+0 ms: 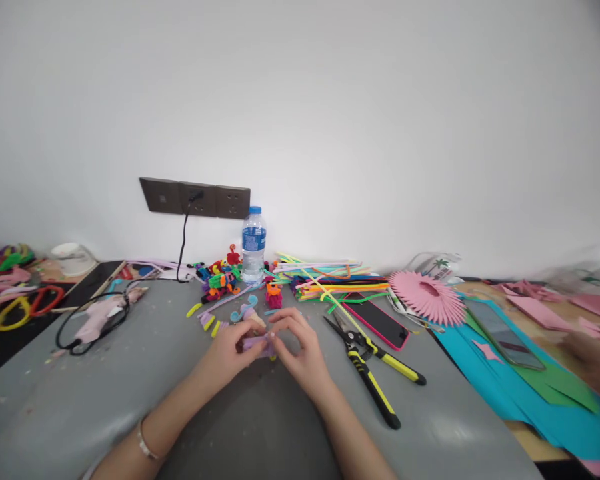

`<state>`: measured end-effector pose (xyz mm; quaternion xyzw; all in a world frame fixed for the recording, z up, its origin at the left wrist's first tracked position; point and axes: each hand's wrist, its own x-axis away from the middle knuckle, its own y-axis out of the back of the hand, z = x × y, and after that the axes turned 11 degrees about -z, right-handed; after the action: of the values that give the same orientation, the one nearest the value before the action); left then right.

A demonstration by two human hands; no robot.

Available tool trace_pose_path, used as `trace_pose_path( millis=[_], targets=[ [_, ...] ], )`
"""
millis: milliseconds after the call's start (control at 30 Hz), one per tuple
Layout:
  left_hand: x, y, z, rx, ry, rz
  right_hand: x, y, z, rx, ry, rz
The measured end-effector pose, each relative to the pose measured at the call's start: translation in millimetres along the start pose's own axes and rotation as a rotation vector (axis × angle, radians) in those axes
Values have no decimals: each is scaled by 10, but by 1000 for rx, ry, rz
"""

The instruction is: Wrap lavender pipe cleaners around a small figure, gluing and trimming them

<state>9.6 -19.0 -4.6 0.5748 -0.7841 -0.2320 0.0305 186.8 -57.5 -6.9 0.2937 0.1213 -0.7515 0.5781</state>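
Fingers (253, 325): left hand (231, 348) clamped on lilac piece (253, 343) between them; right hand (303, 343) at its end, pinch unclear | step: apparently shaping it | next: likely needs steady left grip

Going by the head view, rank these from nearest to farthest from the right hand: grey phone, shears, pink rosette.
From the right hand:
1. Shears, just to its right.
2. Pink rosette, farther right, toward the wall.
3. Grey phone, right of the rosette.

We note one head-worn view, set near and above the grey table (445, 433), facing forward and down toward the white wall (330, 133).
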Motion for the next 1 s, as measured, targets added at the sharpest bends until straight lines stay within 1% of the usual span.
trace_pose_path(
  millis=[167, 367, 567, 700, 867, 1000],
  targets=[
    [14, 7, -41, 32, 7, -71, 35, 18, 12, 101, 89, 34],
    [42, -5, -27, 136, 34, -149, 62, -18, 9, 120, 156, 53],
    [50, -18, -10, 150, 34, -199, 86, -36, -39, 162, 211, 90],
    [46, -27, 11, 159, 32, -216, 81, -22, -47, 129, 187, 99],
    [52, -14, 21, 187, 34, -163, 73, -33, -19, 66, 110, 109],
    [47, -2, 47, 202, 15, -138, 61, -45, -5, 15, 82, 112]
  ],
)
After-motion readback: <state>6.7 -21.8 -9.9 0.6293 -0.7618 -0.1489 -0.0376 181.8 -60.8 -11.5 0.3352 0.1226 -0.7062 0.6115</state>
